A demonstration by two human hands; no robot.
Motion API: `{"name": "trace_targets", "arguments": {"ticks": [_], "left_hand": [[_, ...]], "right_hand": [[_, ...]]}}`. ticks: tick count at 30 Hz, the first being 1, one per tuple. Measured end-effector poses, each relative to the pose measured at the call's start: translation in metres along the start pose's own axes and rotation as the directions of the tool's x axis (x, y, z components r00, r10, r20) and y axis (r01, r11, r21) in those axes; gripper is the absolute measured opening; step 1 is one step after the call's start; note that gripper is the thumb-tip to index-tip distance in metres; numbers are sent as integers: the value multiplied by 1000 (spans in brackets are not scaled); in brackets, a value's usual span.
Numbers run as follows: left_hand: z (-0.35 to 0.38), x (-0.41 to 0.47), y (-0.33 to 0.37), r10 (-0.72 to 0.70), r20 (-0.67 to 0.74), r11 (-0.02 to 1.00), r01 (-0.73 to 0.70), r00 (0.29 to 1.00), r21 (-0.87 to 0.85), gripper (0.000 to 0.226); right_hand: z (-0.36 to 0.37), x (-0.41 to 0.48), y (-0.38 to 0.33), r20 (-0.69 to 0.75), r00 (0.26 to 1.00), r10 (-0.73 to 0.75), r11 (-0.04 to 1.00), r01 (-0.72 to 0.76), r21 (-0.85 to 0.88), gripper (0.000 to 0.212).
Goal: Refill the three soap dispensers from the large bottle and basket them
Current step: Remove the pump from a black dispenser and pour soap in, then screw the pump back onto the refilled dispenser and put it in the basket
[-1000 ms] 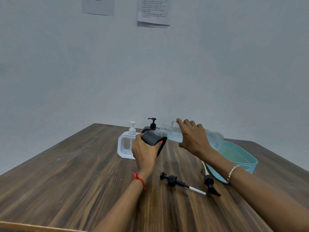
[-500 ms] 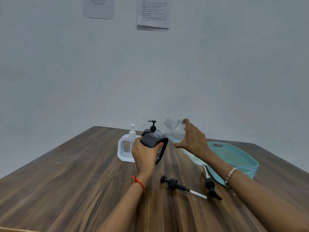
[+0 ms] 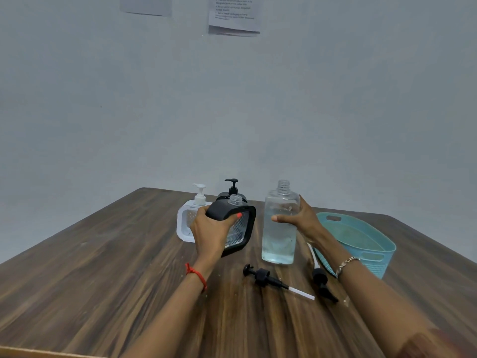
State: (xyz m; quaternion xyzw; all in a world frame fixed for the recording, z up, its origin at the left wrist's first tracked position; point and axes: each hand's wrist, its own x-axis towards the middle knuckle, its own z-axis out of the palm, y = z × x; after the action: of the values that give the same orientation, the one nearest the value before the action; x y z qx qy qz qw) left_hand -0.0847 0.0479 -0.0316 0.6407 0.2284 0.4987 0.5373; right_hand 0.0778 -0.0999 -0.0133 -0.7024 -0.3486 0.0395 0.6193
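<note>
So the black dispenser (image 3: 233, 223) is being gripped around its top corner by the left hand (image 3: 210, 233), fingers clamped tight, and it's being kept tipped with its open neck pointing up and toward the right hand, probably so nothing slops out. Just to the right of that, the large bottle (image 3: 280, 223) is being held upright by the right hand (image 3: 299, 220), thumb and fingers wrapped round its middle, cap off, clear liquid sitting in the lower part. Looks like pouring is being paused or finished for this one, since the mouth isn't over the dispenser's neck.

Below both hands, two pump tops (image 3: 265, 277) are lying on the table (image 3: 103, 267), presumably parked there to be screwed back on. Behind the left hand, a white dispenser (image 3: 191, 220) and another black one (image 3: 232, 192) are waiting with pumps on. Right of the right hand, partly behind the wrist, the teal basket (image 3: 361, 241) is being kept close for loading; nothing can be seen in it.
</note>
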Motion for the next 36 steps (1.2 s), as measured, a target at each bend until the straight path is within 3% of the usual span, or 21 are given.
{"name": "trace_targets", "arguments": {"ticks": [6, 10, 12, 13, 15, 17, 18, 19, 21, 23, 25, 31, 33, 36], "left_hand": [[1, 7, -5, -50, 50, 997, 53, 997, -50, 49], [2, 9, -5, -75, 80, 994, 81, 994, -74, 41], [3, 11, -6, -85, 81, 992, 92, 993, -91, 41], [3, 12, -7, -89, 76, 991, 96, 993, -95, 42], [3, 15, -7, -91, 66, 991, 97, 994, -95, 44], [3, 17, -6, -83, 62, 991, 89, 995, -97, 45], [3, 17, -5, -81, 60, 991, 86, 995, -99, 45], [3, 17, -3, -82, 58, 991, 88, 995, -104, 45], [3, 16, 0, -83, 61, 989, 90, 995, -117, 44], [2, 15, 1, -77, 67, 990, 85, 995, -115, 44], [1, 13, 1, -78, 74, 991, 85, 994, -106, 45], [-2, 11, 1, -85, 71, 992, 92, 994, -89, 46], [-4, 11, 2, -85, 76, 991, 92, 994, -95, 46], [-4, 12, 3, -77, 93, 992, 86, 993, -96, 45]], "right_hand": [[-13, 4, 18, 82, 996, 33, 997, -38, 61, 91], [-23, 1, 6, 242, 970, 30, 999, -20, -47, 91], [-21, -6, -5, 102, 994, 27, 987, -10, -161, 98], [-18, -13, -10, -71, 997, -33, 968, 14, -251, 91], [-10, -32, -16, -292, 891, -348, 874, 197, -443, 56], [-1, -47, -18, -189, 790, -584, 710, 383, -591, 23], [4, -54, -18, -52, 803, -594, 647, 438, -625, 14], [10, -60, -17, 96, 850, -518, 624, 452, -638, 11], [23, -68, -10, 337, 923, -185, 616, 376, -692, 26], [34, -71, 2, 397, 911, 111, 564, 271, -780, 48], [42, -71, 13, 380, 900, 215, 565, 203, -800, 50], [46, -71, 13, 352, 900, 259, 590, 141, -795, 32], [39, -66, -2, 284, 938, 197, 676, 80, -733, 22], [18, -53, -40, 74, 995, 60, 859, -14, -511, 13]]}}
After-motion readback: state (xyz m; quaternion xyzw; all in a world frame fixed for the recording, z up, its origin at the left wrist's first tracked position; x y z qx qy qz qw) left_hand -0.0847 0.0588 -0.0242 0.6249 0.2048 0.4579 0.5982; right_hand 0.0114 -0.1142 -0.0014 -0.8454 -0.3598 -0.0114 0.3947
